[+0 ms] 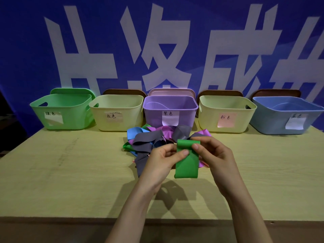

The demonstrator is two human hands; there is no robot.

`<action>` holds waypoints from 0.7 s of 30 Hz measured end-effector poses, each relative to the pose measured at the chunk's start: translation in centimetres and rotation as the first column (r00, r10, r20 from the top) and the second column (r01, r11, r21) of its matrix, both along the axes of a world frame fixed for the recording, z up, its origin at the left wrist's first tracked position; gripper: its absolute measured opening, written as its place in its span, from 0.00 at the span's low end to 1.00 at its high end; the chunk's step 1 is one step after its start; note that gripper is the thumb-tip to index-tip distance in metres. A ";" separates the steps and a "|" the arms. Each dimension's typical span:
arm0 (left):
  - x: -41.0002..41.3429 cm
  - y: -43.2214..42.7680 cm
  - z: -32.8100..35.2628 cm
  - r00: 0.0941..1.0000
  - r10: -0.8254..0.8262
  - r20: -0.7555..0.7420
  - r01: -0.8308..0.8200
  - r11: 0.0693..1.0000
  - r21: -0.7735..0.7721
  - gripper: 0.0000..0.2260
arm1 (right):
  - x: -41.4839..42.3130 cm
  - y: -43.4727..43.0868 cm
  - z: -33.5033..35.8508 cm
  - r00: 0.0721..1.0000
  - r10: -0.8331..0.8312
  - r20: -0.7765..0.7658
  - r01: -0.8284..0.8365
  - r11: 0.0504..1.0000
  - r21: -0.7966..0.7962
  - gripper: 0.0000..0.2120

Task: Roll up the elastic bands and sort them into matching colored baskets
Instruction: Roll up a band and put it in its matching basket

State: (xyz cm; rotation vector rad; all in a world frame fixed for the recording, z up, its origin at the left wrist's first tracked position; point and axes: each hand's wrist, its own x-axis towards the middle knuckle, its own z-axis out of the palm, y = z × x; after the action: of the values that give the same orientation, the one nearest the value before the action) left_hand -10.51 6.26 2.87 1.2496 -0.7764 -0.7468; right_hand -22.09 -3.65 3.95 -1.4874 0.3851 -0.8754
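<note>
Both the left hand (162, 161) and right hand (214, 153) pinch the green band (187, 166) at its top, just this side of the pile (149, 140). Rolling seems barely begun. Next: wind it tight, then reach the far-left green basket (52, 120).

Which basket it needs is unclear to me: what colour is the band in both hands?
Green; the band shows best in the head view.

Table (70, 172) with baskets (170, 111), band pile (145, 142)
</note>
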 end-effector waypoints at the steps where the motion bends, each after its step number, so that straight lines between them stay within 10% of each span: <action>1: 0.0 0.0 0.0 1.000 -0.005 0.000 0.005 1.000 -0.002 0.11 | 0.0 0.1 0.0 1.000 -0.002 -0.005 0.002 1.000 -0.012 0.12; 21: -0.1 -0.2 0.6 0.990 0.108 -0.088 -0.113 0.992 -0.051 0.16 | 0.1 0.0 0.1 0.993 0.061 -0.101 -0.068 0.995 -0.072 0.16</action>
State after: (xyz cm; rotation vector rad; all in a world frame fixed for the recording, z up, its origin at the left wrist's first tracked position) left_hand -10.59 6.03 3.43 1.1927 -0.6490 -0.6795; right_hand -21.96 -3.60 4.06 -1.6082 0.3784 -0.7737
